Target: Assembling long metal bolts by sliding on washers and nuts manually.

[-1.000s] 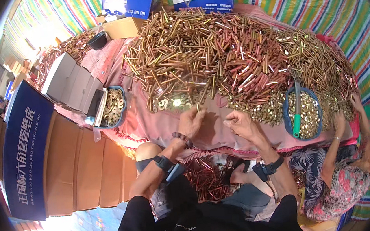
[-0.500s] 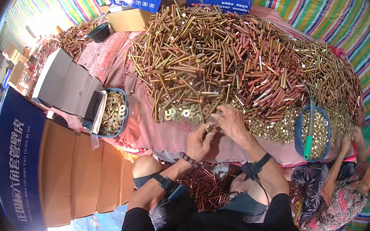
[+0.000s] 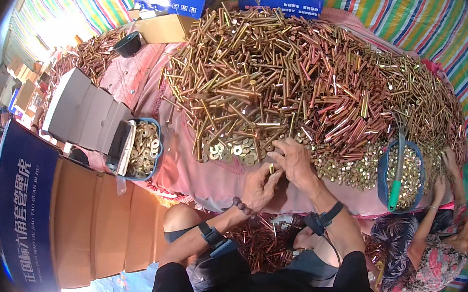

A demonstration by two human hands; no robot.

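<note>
Close together over the front of the cloth are my two hands. My left hand [image 3: 258, 189] is closed, pinching a small brass-coloured metal piece [image 3: 272, 168] between thumb and fingers. Beside it, the fingers of my right hand [image 3: 295, 162] are bent together, and whatever is between them is hidden. Just beyond the hands lie loose flat washers [image 3: 237, 150]. Behind these rises a big heap of brass-coloured bolts and metal sleeves [image 3: 272, 79], and small nuts [image 3: 345, 168] spread out to the right.
A blue tub of washers [image 3: 158, 154] stands left, beside an open grey-white box [image 3: 80, 116]. Right is a blue basket of nuts [image 3: 382, 179] with a green-handled tool [image 3: 394, 192]. A co-worker [image 3: 432, 245] sits at the right. Large cartons [image 3: 104, 216] fill the left; more metal rods [image 3: 261, 245] lie below my arms.
Both hands have drawn closer together, my left hand shifting slightly right with the metal piece. The whole view has shifted a little. The co-worker's hand has moved along the heap's edge.
</note>
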